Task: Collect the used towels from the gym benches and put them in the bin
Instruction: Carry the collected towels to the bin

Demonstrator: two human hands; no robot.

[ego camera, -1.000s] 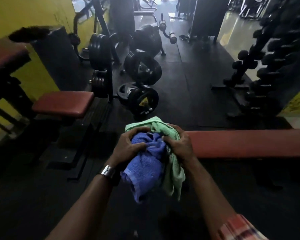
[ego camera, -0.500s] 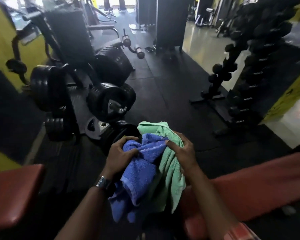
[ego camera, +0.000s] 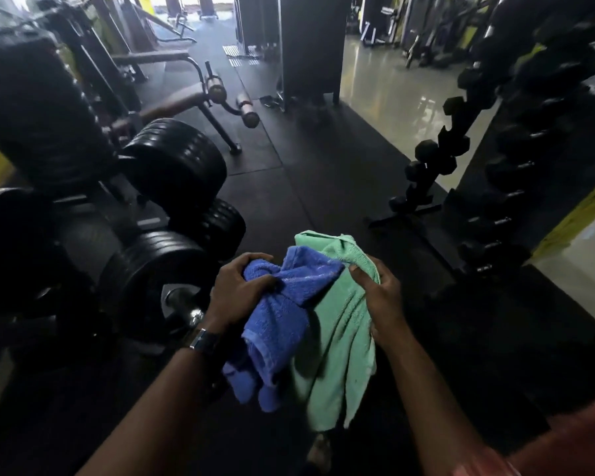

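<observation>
No lettering, number or sign is legible, neither on the weight plates (ego camera: 172,166) nor the dumbbells (ego camera: 429,156).

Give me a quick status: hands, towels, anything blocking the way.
Left hand grips blue towel; right hand grips green towel. No bin in view. Weight plates left, dumbbell rack right.

Forearms outstretched, left hand (ego camera: 236,293) clenched, right hand (ego camera: 380,297) gripping (fingers curled)

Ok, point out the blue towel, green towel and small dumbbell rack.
blue towel (ego camera: 289,300): head view, on its bunched middle.
green towel (ego camera: 340,338): head view, on its hanging front.
small dumbbell rack (ego camera: 409,213): head view, on its floor base.
</observation>
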